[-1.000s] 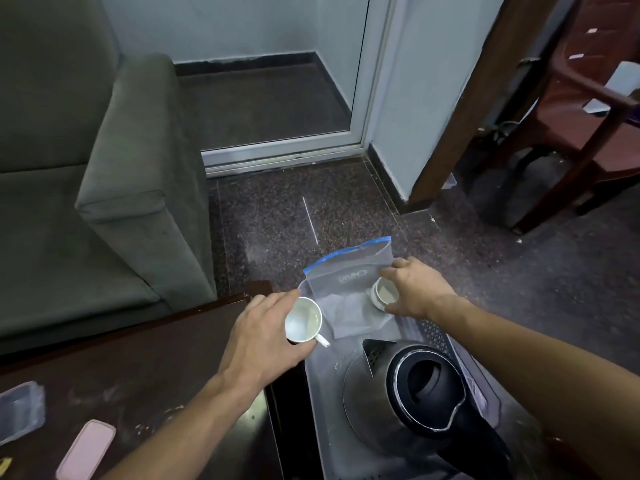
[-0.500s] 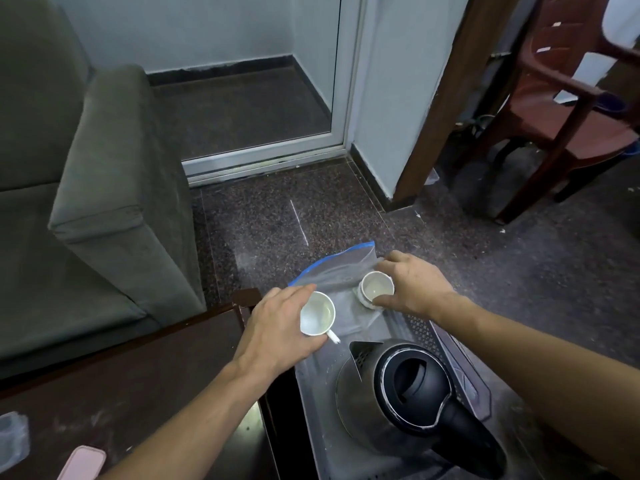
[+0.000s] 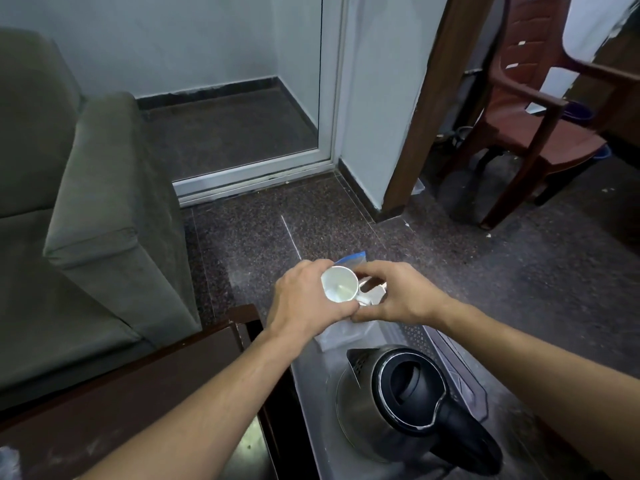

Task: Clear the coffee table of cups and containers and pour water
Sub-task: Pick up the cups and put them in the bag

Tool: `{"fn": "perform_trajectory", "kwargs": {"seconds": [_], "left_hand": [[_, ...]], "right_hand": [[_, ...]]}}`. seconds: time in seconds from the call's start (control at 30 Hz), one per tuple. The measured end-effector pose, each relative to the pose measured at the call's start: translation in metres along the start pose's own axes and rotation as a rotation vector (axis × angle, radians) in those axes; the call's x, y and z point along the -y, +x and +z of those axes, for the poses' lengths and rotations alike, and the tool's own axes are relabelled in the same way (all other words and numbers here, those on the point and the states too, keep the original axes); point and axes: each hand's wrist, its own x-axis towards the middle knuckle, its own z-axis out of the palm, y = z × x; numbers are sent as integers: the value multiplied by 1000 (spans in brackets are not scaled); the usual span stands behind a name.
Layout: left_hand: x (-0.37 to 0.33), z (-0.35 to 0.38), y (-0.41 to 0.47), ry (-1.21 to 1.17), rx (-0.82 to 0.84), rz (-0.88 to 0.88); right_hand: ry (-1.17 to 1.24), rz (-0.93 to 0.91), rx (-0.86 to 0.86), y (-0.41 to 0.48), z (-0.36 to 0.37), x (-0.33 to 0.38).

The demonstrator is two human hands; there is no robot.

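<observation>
My left hand (image 3: 308, 301) grips a small white cup (image 3: 341, 289) by its side, tilted with its mouth towards me and held above the tray's far end. Right beside it, my right hand (image 3: 403, 296) is closed over a second white cup (image 3: 375, 294), which is mostly hidden under the fingers. The two hands touch at the thumbs. Under them lies a clear zip bag (image 3: 343, 336) with a blue strip. A steel electric kettle (image 3: 398, 393) with its black lid open stands on the metal tray (image 3: 311, 386), nearer to me. The dark wooden coffee table (image 3: 138, 393) is at the lower left.
A grey sofa (image 3: 104, 220) flanks the table on the left. A brown plastic chair (image 3: 536, 116) stands at the far right behind a wooden door frame (image 3: 426, 116). Ahead is a white-framed glass door (image 3: 329, 98) and speckled dark floor (image 3: 311, 220).
Both hands have lifted and come together, so the cups now sit side by side over the bag. The view has tilted up, and the phone on the table has left the frame.
</observation>
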Motion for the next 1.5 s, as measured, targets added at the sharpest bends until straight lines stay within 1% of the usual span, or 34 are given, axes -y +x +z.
{"fn": "perform_trajectory", "kwargs": {"seconds": [0.07,0.13,0.23,0.37,0.5,0.6,0.7,0.8,0.87,1.0,1.13,1.3,1.4,1.5], "left_hand": [[0,8,-2,-4,-12,-30],[0,18,-4,-11,12,-44],[-2,34,-10,-43,102,-32],[3,55,-14,-237,253,-27],[11,75,-11,-228,399,-43],[15,87,-3,-193,446,-79],[24,97,-2,-210,494,-129],[30,106,-3,-216,477,-187],[30,110,-2,-220,448,-216],[24,114,0,-230,439,-230],[23,117,-2,-283,422,-291],[21,117,-6,-337,401,-343],[21,108,-8,-331,405,-347],[25,89,-8,-324,299,-342]], "right_hand": [[-81,-1,-80,-9,3,-10],[-107,10,-104,-18,7,-21],[-69,57,-56,-32,13,-39],[27,175,-54,-49,14,-68],[58,266,-6,-60,22,-92],[-37,269,29,-60,31,-100],[-213,204,62,-55,33,-100],[-406,144,136,-52,35,-95],[-509,135,173,-52,36,-92],[-674,149,250,-49,36,-87],[-829,199,300,-44,40,-78],[-901,237,352,-39,36,-69],[-871,288,384,-33,27,-61],[-841,328,355,-20,5,-41]]}}
